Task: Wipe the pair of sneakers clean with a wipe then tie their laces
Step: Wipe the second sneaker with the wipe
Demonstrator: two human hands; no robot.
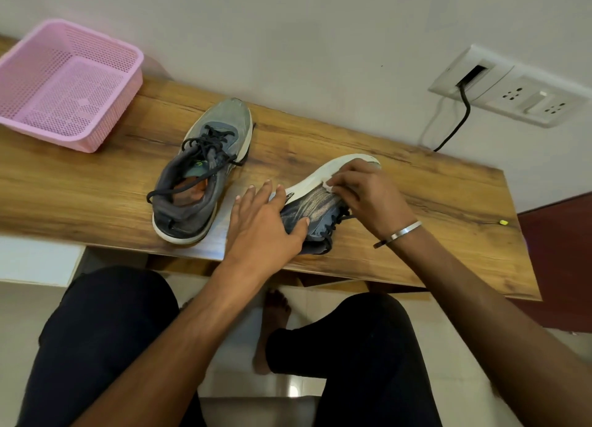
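left hand [262, 225] grips the tipped shoe [317, 202], hiding its heel; right hand [362, 193] pinches a mostly hidden wipe [327, 185] against its side.

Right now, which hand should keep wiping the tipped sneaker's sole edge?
Right. The right hand pinches the wipe against the tipped sneaker by its white sole, while the left hand grips its heel end, steadying it.
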